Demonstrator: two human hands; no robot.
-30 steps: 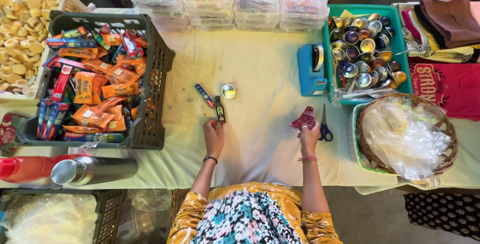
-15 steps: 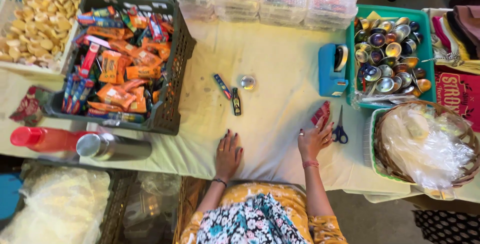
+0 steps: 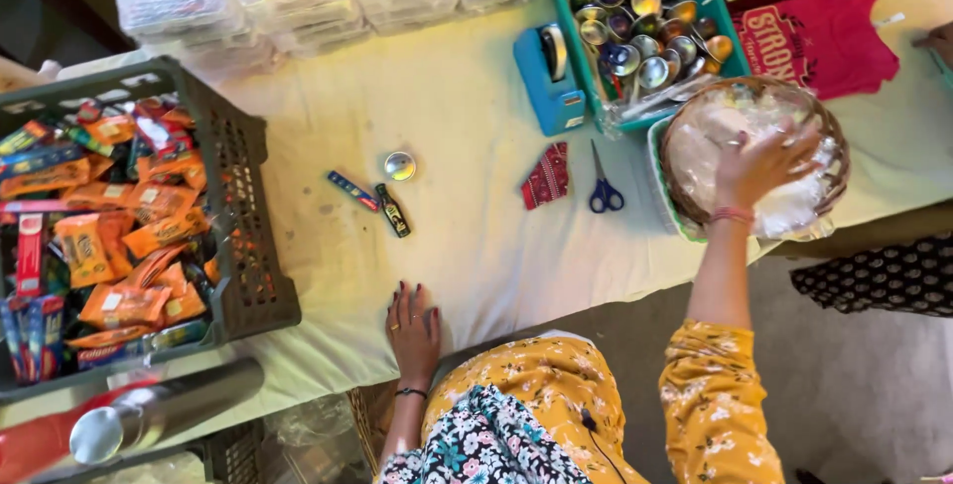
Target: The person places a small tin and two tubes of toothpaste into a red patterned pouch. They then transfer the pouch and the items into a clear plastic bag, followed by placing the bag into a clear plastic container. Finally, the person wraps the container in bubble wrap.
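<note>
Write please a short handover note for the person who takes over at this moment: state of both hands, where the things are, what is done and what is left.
Left hand: flat on the cream tablecloth near the table edge, holding nothing.
Right hand: open, reaching into the round wicker basket, on the clear plastic bags inside.
On the cloth: red patterned pouch beside the blue-handled scissors; two small wrapped bars and a small round tin in the middle.
Done: these items lie laid out.
Left: no bag lifted from the basket yet; nothing packed.
</note>
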